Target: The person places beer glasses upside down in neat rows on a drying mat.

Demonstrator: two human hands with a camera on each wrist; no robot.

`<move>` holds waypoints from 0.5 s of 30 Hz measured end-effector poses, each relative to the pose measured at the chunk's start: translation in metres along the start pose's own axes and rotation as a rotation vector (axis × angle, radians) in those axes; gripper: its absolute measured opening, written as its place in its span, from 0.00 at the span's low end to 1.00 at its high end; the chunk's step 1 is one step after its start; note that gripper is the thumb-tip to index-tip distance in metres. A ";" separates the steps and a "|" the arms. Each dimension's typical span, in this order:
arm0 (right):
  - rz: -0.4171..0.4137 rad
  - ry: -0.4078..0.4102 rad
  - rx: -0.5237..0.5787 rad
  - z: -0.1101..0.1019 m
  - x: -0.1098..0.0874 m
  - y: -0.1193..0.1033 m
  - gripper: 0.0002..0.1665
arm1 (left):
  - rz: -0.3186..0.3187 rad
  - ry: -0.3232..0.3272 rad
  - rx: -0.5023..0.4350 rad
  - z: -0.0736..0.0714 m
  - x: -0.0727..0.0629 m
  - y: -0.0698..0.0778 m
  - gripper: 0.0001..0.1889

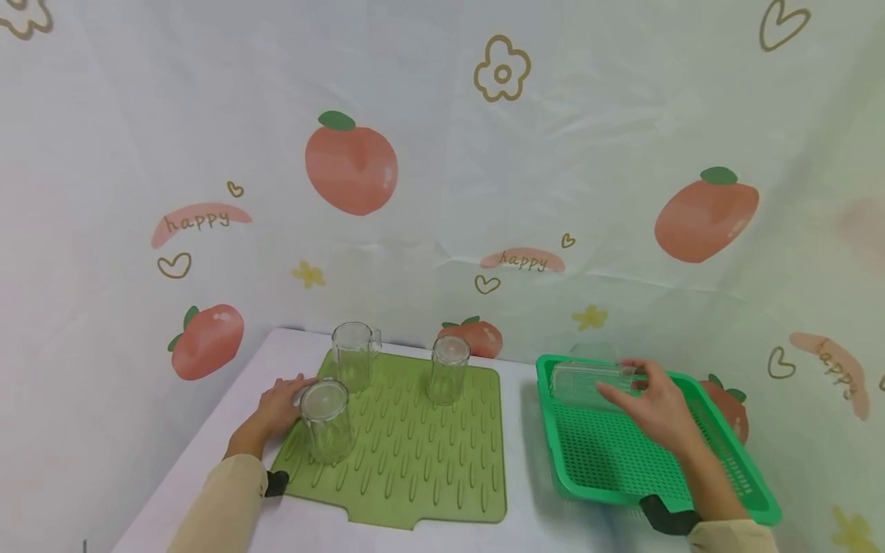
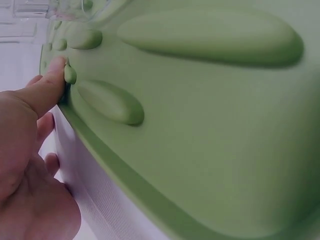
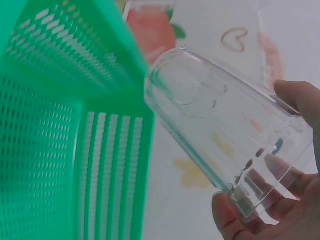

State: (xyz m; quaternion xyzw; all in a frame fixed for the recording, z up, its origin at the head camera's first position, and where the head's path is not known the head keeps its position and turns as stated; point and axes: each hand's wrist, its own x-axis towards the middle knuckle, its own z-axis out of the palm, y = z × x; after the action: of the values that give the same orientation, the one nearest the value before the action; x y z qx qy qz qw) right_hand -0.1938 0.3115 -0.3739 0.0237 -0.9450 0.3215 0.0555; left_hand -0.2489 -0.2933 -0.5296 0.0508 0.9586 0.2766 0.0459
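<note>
My right hand (image 1: 653,403) grips a clear drinking glass (image 1: 588,384), which lies on its side over the back left of a green plastic basket (image 1: 570,491). In the right wrist view the glass (image 3: 215,120) slants past the basket's wall, its end between thumb and fingers. My left hand (image 1: 278,405) rests at the left edge of a green drying mat (image 1: 415,461), with the thumb (image 2: 47,87) on the rim. Beside that hand a glass (image 1: 328,430) stands upside down on the mat. Behind it stands a glass mug (image 1: 353,361) with its handle to the right.
Another glass (image 1: 449,376) stands near the back right of the mat. The mat and basket sit on a white table (image 1: 522,445), with a strip of tabletop between them. A white fruit-print curtain (image 1: 429,192) hangs close behind.
</note>
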 end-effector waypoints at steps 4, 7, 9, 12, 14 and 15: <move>-0.022 0.038 0.071 0.008 -0.005 -0.012 0.38 | 0.006 0.008 0.008 0.001 0.000 -0.001 0.31; -0.035 0.047 0.143 0.018 -0.011 -0.021 0.35 | 0.005 0.003 0.002 -0.001 -0.001 -0.001 0.31; -0.042 0.035 0.197 0.027 -0.013 -0.029 0.34 | 0.005 0.002 0.001 -0.001 -0.001 -0.001 0.31; -0.043 0.008 0.252 0.041 -0.016 -0.040 0.33 | 0.009 0.003 0.001 0.001 0.000 -0.004 0.31; -0.049 -0.008 0.275 0.052 -0.016 -0.044 0.34 | 0.014 0.008 0.010 0.003 0.001 -0.004 0.32; -0.050 -0.013 0.281 0.057 -0.016 -0.046 0.34 | 0.015 0.012 0.013 0.004 0.001 -0.004 0.32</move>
State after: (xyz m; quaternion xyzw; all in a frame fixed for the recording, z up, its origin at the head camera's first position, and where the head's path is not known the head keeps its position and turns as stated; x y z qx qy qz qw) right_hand -0.1794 0.2407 -0.3931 0.0571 -0.8900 0.4491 0.0536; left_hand -0.2499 -0.2942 -0.5355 0.0569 0.9602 0.2710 0.0379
